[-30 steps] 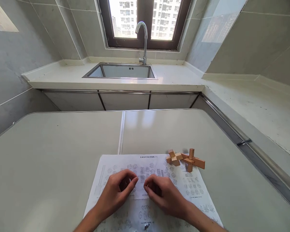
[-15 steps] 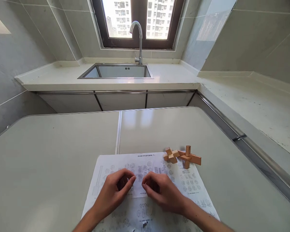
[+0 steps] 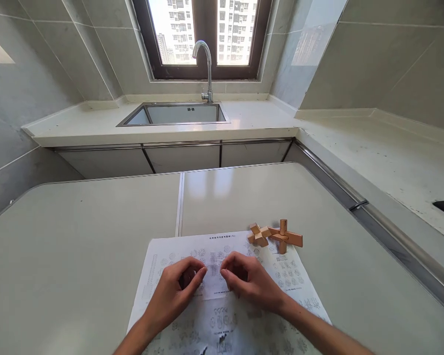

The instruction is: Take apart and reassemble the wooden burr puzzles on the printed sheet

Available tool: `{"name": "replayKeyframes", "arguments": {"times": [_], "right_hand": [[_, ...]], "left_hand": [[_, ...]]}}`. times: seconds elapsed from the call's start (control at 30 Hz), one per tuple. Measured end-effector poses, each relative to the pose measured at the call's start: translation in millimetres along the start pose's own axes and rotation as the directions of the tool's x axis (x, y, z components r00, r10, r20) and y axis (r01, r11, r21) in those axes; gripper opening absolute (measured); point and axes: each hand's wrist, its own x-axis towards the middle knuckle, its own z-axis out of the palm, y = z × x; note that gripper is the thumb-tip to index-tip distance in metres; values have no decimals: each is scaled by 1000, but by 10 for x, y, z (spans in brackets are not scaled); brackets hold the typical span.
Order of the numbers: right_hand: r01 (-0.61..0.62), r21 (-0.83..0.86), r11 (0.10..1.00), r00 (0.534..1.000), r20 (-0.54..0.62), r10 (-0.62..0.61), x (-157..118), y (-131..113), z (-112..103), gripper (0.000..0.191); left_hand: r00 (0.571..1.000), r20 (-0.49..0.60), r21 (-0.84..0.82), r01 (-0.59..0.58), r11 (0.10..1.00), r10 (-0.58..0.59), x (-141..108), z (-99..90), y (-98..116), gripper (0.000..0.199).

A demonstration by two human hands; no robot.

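In the head view, the left hand (image 3: 178,287) is at the lower centre of the frame, and the right hand (image 3: 252,285) is just to its right. Each is curled, with thumb and forefinger pressed together at the tips; whether something is inside the curl, I cannot tell. Below them lies a printed sheet (image 3: 210,301) on the table (image 3: 77,256). Right of centre, at the sheet's upper right corner, a small wooden puzzle (image 3: 259,235) sits beside a larger wooden cross (image 3: 283,237).
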Motion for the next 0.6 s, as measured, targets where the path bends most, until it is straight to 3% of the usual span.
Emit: {"name": "replayKeyframes", "arguments": {"times": [0.2,0.4,0.53,0.6], "right_hand": [[-44,382,923,994,-78,79,53,33,-79,43],[-60,710,701,994,-22,107,22,16,-208,59],[-56,836,547,989,-27,143,2,45,-299,70],[-31,855,517,987,-54,149,-2,72,-342,72]], "left_hand": [[1000,-1,3,2,1000,-2,11,1,-23,42],[1000,-17,21,-22,1000,23,8,-8,5,41],[999,-34,37,-22,999,23,1,-16,18,42],[999,-29,34,-13,999,14,2,-15,15,41]]}}
